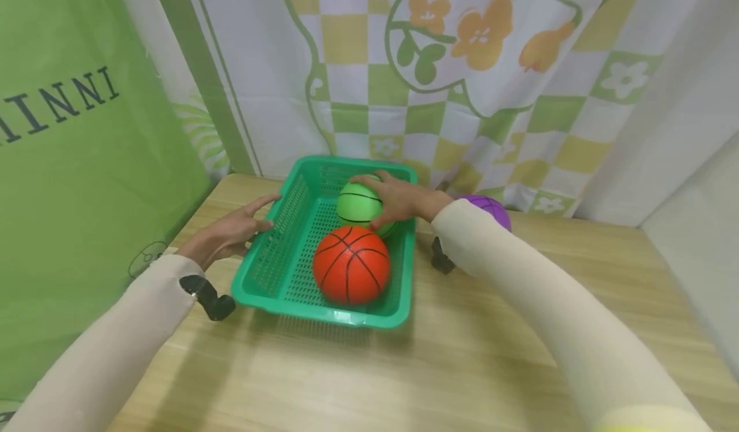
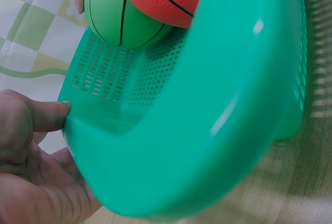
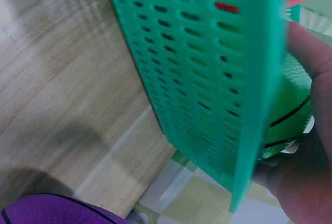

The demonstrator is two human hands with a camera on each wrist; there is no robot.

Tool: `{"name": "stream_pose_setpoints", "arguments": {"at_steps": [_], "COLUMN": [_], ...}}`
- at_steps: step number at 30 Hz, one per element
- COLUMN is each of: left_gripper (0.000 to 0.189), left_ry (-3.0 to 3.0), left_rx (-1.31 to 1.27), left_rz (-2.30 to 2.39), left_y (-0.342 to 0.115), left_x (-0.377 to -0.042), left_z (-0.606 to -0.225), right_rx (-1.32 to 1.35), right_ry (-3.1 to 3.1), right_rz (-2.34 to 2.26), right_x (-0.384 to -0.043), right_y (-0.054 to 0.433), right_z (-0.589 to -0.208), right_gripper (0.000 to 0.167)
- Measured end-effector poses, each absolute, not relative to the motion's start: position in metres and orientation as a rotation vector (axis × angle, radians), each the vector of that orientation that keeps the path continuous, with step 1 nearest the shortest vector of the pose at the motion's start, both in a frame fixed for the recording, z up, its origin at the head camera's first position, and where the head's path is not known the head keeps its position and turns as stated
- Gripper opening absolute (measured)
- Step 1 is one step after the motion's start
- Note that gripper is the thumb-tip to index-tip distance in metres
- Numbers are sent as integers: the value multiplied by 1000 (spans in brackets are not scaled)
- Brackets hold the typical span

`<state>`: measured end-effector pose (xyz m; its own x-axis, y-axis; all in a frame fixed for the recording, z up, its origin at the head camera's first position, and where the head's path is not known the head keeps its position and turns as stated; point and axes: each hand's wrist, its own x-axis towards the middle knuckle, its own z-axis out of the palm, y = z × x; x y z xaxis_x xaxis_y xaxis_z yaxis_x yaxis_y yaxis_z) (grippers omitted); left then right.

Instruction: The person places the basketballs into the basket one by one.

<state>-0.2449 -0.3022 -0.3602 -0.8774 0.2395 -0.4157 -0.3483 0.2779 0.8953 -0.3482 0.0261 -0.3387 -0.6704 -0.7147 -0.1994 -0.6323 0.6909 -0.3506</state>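
A green plastic basket (image 1: 323, 310) with perforated walls stands on the table. My right hand (image 1: 402, 199) grips a green ball (image 1: 353, 204) with black lines at the basket's far right, fingers spread over its top and side. Just in front of it, a red-orange toy basketball (image 1: 351, 268) sits in the basket, untouched by either hand as far as I see. My left hand (image 1: 231, 232) holds the basket's left rim; in the left wrist view its thumb (image 2: 49, 115) presses the rim, and other fingers are partly hidden behind it.
A purple ball (image 1: 491, 208) lies right of the basket, partly hidden by my right sleeve. The wooden table (image 1: 323, 380) meets a patterned curtain (image 1: 387, 117) at the back. Green cloth (image 1: 86, 194) hangs on the left, and a pale wall (image 1: 704, 188) stands at the right.
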Motion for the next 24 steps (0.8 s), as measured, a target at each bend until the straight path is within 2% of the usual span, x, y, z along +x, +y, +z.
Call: {"name": "stream_pose_setpoints", "arguments": {"at_steps": [17,24], "left_gripper": [71,72], "left_ry": [2083,2070], "left_rx": [-69,-74], "left_rz": [1627,1629], "left_y": [-301,-302], "left_x": [-245,-247], "left_z": [-363,-362], "right_rx": [-1029,-1032], "right_ry": [2657,2661], "right_rz": [-224,-213], "right_x": [-334,-327], "right_y": [25,33], "right_z": [-331,-325], "right_gripper": [105,101]}}
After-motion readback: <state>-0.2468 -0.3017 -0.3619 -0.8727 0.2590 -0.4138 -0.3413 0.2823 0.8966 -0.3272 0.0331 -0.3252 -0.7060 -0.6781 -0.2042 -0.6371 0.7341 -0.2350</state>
